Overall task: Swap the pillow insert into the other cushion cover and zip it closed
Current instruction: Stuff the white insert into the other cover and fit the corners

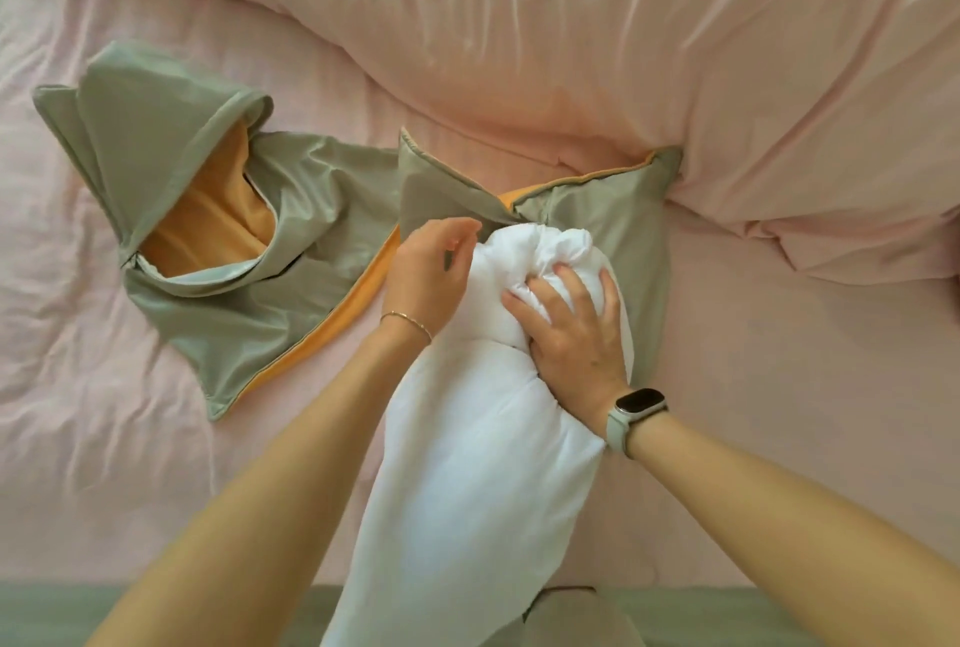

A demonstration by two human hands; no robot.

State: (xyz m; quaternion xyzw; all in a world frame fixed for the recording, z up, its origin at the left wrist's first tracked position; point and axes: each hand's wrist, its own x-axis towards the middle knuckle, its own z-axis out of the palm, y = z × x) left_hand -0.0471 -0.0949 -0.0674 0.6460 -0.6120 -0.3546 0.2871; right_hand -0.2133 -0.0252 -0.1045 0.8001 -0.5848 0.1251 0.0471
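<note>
while the right hand (569, 334) is gripping the bunched front end of the white pillow insert (467, 464), the left hand (431, 272) is hovering just beside it with fingers loosely curled, holding nothing that shows. the insert is lying under both hands, its tip touching the mouth of the cushion cover (613, 209) just beyond the right fingers. the other cover (208, 230) is lying emptied, well out past the left hand. judging by this, removal is done; stuffing is barely beginning, and zipping is remaining.

No legible text, label or number anywhere.
</note>
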